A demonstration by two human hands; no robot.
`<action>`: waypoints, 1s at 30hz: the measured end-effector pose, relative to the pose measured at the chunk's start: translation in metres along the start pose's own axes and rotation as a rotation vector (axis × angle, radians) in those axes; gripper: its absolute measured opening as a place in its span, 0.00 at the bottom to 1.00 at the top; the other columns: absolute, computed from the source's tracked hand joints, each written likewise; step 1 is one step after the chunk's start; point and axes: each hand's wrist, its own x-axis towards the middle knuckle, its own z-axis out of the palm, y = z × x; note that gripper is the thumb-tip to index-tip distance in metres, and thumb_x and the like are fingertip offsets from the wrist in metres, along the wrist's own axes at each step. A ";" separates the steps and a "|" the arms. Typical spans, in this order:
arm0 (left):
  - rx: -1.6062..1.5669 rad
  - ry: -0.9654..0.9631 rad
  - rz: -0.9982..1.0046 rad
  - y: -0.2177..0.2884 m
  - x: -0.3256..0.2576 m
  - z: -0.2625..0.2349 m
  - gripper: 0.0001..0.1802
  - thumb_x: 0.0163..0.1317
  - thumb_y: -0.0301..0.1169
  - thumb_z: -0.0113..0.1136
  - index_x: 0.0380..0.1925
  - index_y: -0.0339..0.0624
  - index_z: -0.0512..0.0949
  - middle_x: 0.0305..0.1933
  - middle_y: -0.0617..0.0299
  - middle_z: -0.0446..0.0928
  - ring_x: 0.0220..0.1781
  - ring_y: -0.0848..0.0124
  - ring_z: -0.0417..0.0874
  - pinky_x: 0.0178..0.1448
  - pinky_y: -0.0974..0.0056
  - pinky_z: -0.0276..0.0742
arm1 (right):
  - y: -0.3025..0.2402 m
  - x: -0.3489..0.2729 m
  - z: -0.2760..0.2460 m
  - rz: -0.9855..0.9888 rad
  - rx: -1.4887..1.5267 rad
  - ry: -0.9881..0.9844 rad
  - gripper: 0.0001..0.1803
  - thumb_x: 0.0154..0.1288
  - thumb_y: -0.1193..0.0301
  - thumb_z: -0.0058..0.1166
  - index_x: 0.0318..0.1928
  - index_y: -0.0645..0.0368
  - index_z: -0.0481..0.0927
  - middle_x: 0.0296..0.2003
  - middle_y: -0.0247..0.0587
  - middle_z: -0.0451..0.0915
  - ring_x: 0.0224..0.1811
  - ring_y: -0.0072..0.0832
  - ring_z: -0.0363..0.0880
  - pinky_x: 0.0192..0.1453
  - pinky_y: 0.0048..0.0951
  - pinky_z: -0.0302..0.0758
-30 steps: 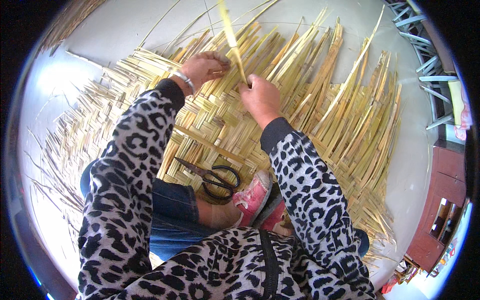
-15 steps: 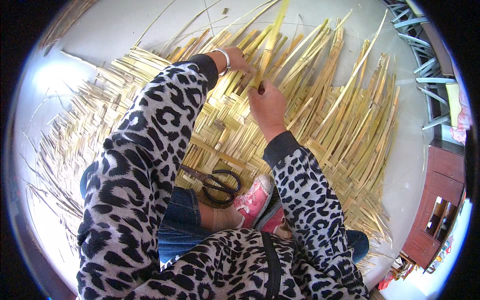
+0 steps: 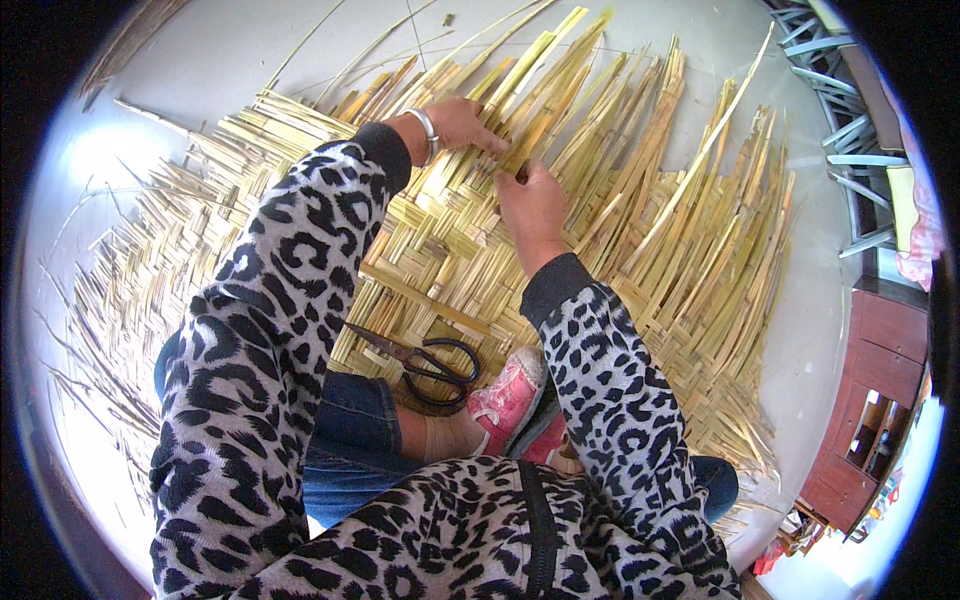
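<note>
Toward one o'clock, my right hand (image 3: 535,205) pinches a long yellow-green plant strip (image 3: 543,121), now lowered, so aligned with the straw-coloured woven mat's (image 3: 455,255) fringe; whether my left hand (image 3: 458,124) grips, I cannot tell.

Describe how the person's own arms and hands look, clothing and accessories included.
Both arms wear long sleeves in pale grey with black leopard-like spots, ending in plain black cuffs. The left hand has a silver-coloured bangle at its wrist; no bangle shows by the right hand. Neither hand is gloved.
</note>
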 end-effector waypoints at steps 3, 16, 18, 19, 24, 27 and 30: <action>-0.321 -0.051 -0.027 0.002 -0.019 -0.002 0.41 0.44 0.52 0.76 0.45 0.23 0.77 0.44 0.45 0.80 0.46 0.63 0.81 0.51 0.59 0.76 | 0.004 0.000 0.002 -0.040 -0.090 -0.072 0.15 0.57 0.65 0.58 0.42 0.63 0.80 0.34 0.57 0.82 0.39 0.54 0.80 0.44 0.46 0.76; -0.874 0.373 -0.073 -0.052 -0.039 -0.006 0.14 0.57 0.30 0.66 0.43 0.39 0.82 0.38 0.62 0.83 0.38 0.72 0.82 0.43 0.67 0.77 | 0.019 0.001 0.008 -0.040 0.081 -0.141 0.11 0.58 0.69 0.59 0.40 0.61 0.79 0.35 0.50 0.83 0.38 0.44 0.83 0.44 0.38 0.78; -0.557 0.441 -0.143 -0.066 -0.054 -0.001 0.13 0.56 0.30 0.65 0.42 0.42 0.84 0.38 0.61 0.85 0.38 0.72 0.84 0.46 0.67 0.79 | 0.019 -0.004 0.013 -0.099 -0.027 -0.108 0.10 0.58 0.71 0.58 0.40 0.60 0.79 0.35 0.49 0.83 0.39 0.44 0.82 0.45 0.39 0.77; -0.494 0.441 -0.180 -0.070 -0.058 0.000 0.13 0.56 0.30 0.65 0.43 0.43 0.85 0.39 0.62 0.85 0.39 0.72 0.85 0.48 0.67 0.80 | 0.019 -0.007 0.015 -0.130 -0.080 -0.092 0.09 0.58 0.72 0.57 0.39 0.60 0.79 0.36 0.49 0.82 0.40 0.44 0.82 0.45 0.39 0.77; -0.923 0.379 -0.227 -0.085 -0.076 0.005 0.13 0.61 0.29 0.62 0.45 0.39 0.82 0.40 0.61 0.83 0.38 0.73 0.84 0.42 0.68 0.83 | 0.008 -0.010 0.008 -0.386 -0.293 0.004 0.07 0.56 0.76 0.54 0.37 0.59 0.79 0.39 0.50 0.76 0.40 0.48 0.78 0.44 0.43 0.76; -0.950 0.383 -0.217 -0.091 -0.080 -0.007 0.13 0.66 0.31 0.59 0.48 0.37 0.80 0.40 0.62 0.81 0.38 0.73 0.83 0.42 0.67 0.83 | -0.009 -0.005 -0.002 -0.357 -0.335 -0.066 0.09 0.59 0.77 0.57 0.41 0.60 0.79 0.39 0.48 0.75 0.42 0.44 0.79 0.48 0.38 0.77; -1.248 0.409 -0.220 -0.099 -0.091 -0.021 0.11 0.67 0.29 0.56 0.46 0.37 0.79 0.40 0.60 0.82 0.41 0.71 0.84 0.47 0.69 0.82 | -0.033 0.002 0.011 -0.500 -0.280 -0.136 0.11 0.61 0.74 0.57 0.43 0.65 0.77 0.40 0.51 0.77 0.42 0.45 0.78 0.49 0.39 0.76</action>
